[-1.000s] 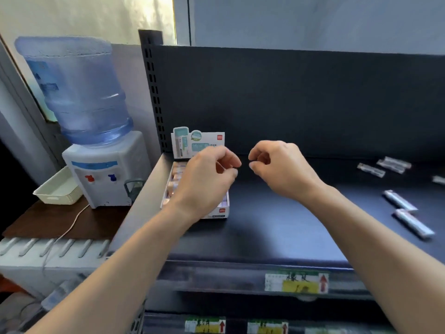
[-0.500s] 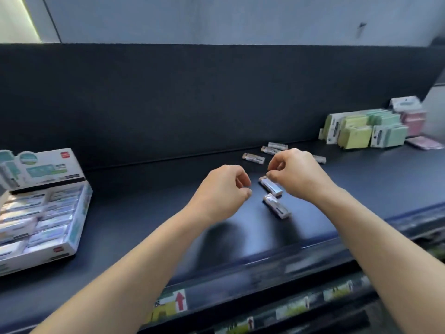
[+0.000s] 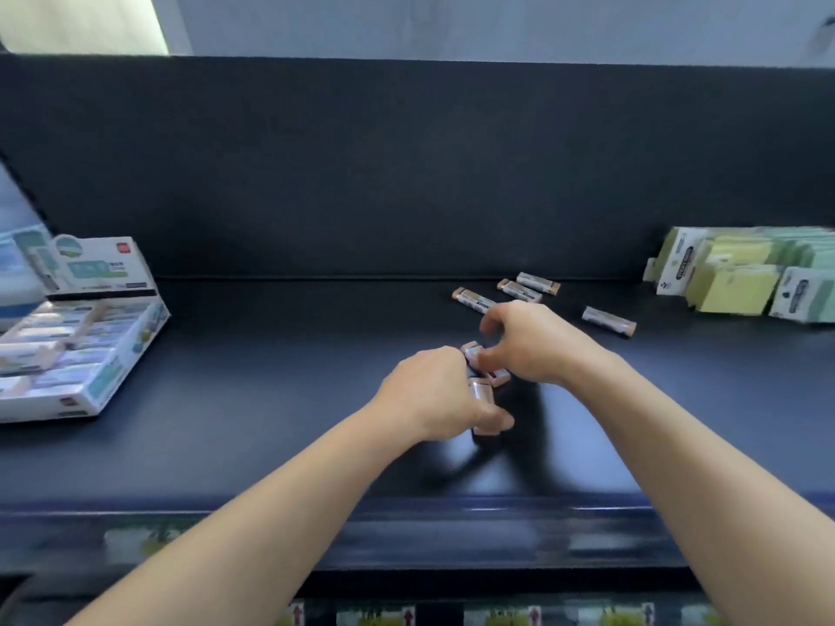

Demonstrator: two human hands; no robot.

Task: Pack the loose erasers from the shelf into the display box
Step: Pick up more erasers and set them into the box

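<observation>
On the dark shelf (image 3: 271, 399), my left hand (image 3: 433, 395) closes around a wrapped eraser (image 3: 481, 393) at mid-shelf. Right beside it, my right hand (image 3: 533, 345) pinches another eraser (image 3: 472, 352); its other end (image 3: 499, 377) shows under the fingers. Several more loose erasers lie behind the hands: one (image 3: 472, 301), a pair (image 3: 528, 286), and one further right (image 3: 609, 320). The white display box (image 3: 90, 390) stands open at the far left, with rows of erasers inside and its printed lid (image 3: 97, 266) raised.
Stacks of green and yellow sticky-note packs (image 3: 745, 282) sit at the right end of the shelf. The dark back panel (image 3: 406, 173) rises behind. Price labels (image 3: 406, 616) run along the shelf edge below.
The view swung right from the box to the loose erasers. Both hands dropped onto the two nearest erasers and closed on them.
</observation>
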